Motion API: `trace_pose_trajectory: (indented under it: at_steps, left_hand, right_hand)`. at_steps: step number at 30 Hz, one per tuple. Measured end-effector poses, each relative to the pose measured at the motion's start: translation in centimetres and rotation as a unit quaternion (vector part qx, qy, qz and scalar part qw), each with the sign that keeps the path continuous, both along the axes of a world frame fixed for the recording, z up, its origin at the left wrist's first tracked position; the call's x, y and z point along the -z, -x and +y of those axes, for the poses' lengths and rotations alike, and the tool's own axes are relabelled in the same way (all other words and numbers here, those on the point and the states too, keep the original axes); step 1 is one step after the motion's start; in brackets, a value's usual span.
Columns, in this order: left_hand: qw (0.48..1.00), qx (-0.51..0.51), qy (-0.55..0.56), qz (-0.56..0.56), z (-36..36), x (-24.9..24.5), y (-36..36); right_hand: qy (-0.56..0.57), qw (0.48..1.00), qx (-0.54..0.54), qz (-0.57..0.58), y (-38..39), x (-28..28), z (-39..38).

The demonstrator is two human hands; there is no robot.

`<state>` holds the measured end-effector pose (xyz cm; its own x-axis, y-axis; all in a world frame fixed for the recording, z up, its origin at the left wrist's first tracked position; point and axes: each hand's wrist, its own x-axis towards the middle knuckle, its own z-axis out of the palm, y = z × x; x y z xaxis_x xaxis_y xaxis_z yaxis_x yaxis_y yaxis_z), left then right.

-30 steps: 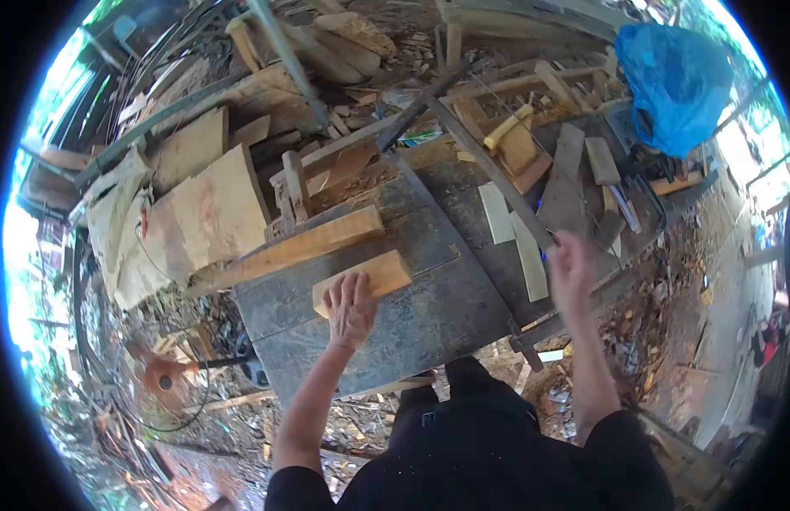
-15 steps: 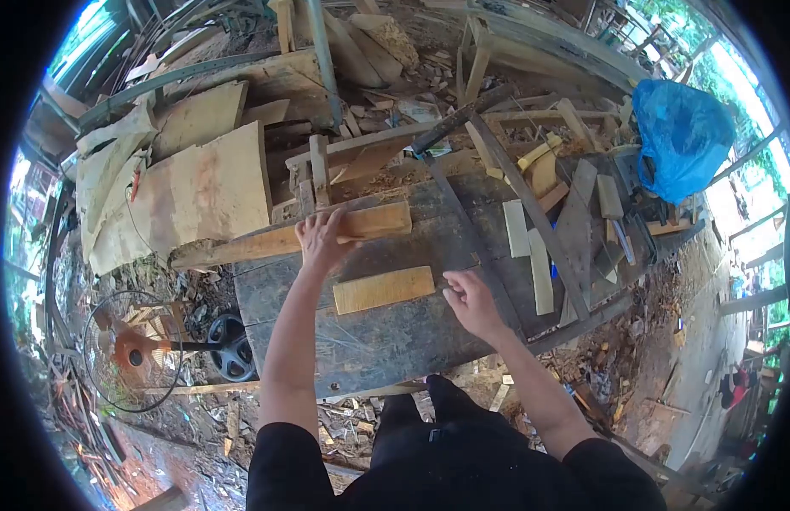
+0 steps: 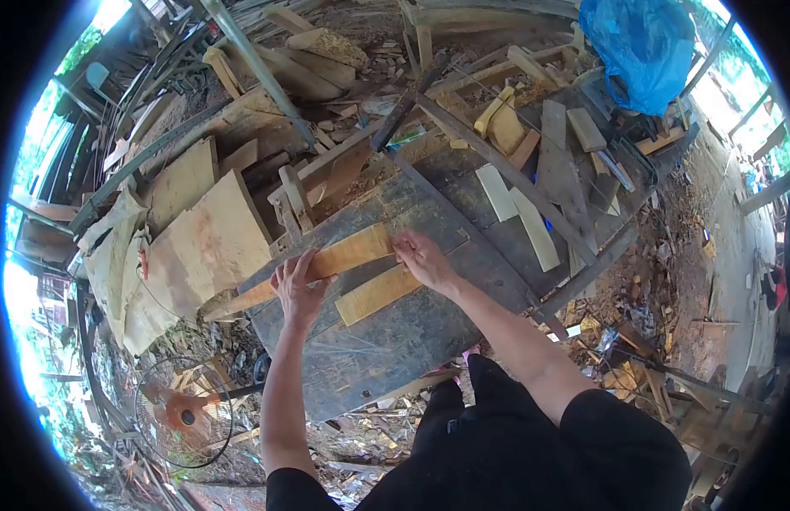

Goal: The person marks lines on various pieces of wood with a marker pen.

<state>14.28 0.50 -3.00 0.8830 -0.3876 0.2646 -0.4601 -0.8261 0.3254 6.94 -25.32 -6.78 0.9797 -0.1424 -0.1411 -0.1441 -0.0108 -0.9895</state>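
Note:
A long wooden plank (image 3: 348, 252) lies slantwise over the dark worktable (image 3: 352, 366), its far left end past the table edge. My left hand (image 3: 298, 289) is closed around the plank near its middle, fingers over the top and thumb along the near side. My right hand (image 3: 422, 260) is at the plank's right end, its fingers curled and pressed together; whether they grip the end or hold something small is hidden. Just below the plank, a shorter wooden block (image 3: 376, 295) lies flat on the table, partly beneath my right hand.
Pale wood strips (image 3: 535, 230) and a long dark bar (image 3: 514, 175) lie on the table's right side. A blue plastic bag (image 3: 640, 53) sits at the far right. Large slabs (image 3: 212, 234) lean at left. An orange fan (image 3: 183, 413) stands lower left, among scraps.
My right hand has moved up and left to the plank's right end. My left hand stays on the plank, which now slants more. The camera view has turned and shifted.

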Motion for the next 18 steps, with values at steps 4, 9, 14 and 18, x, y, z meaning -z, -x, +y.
trace_pose_trajectory:
  at_steps: [4, 9, 14, 18]
  left_hand:
    - [0.999, 0.016, 0.014, 0.029, 0.1, -0.7, 0.6]
    - [0.996, 0.041, 0.055, 0.061, -0.2, -1.1, 0.5]
    - [0.995, 0.048, 0.055, 0.063, -0.5, -1.1, 0.1]
    - [0.997, 0.040, 0.038, 0.052, -1.3, -0.3, 0.3]
  right_hand:
    - [0.064, 0.982, 0.045, -0.171, 0.3, 0.8, 0.7]
    - [-0.288, 0.957, -0.038, -0.001, 1.0, -0.1, -0.3]
    - [-0.325, 0.944, -0.052, -0.002, 0.0, 0.7, -1.0]
    - [0.265, 0.940, 0.097, -0.192, 0.0, 0.6, -1.1]
